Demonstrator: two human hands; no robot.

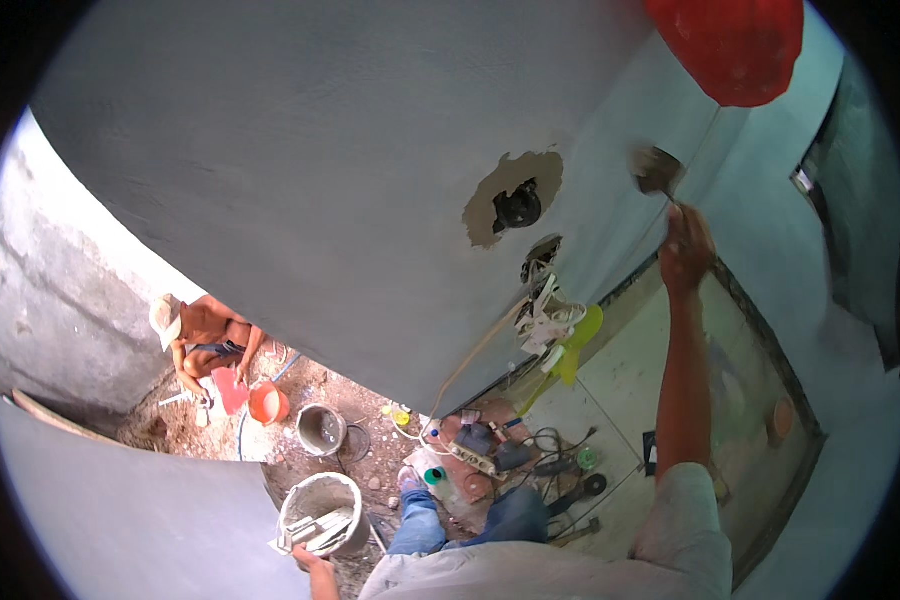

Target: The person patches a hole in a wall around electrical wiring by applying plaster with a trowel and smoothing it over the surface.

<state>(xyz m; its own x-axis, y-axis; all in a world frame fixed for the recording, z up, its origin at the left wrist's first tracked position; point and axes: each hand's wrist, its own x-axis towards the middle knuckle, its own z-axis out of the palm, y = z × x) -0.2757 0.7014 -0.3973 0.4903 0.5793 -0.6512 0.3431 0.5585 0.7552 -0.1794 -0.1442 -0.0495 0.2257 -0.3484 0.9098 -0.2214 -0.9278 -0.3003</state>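
Observation:
My right hand [686, 240] is raised against the grey wall [330, 170], closed on the handle of a putty knife [658, 170], whose blade is blurred, below a red object [725, 45] at the top. To its left are a rough patched hole [518, 203] with dark material inside and a smaller opening with bundled white cables [550, 330]. At the lower edge, my left hand [313, 562] grips a white bucket [345, 540] by its side; pale flat tools [325, 530] lie in the bucket.
A co-worker [215, 330] in a cap squats at left beside an orange bucket [268, 405], handling a red piece. A grey bucket [320, 428], power strip [470, 458], cords and tools lie on the rubble-strewn floor around my legs. Pale tiles [610, 420] extend to the right.

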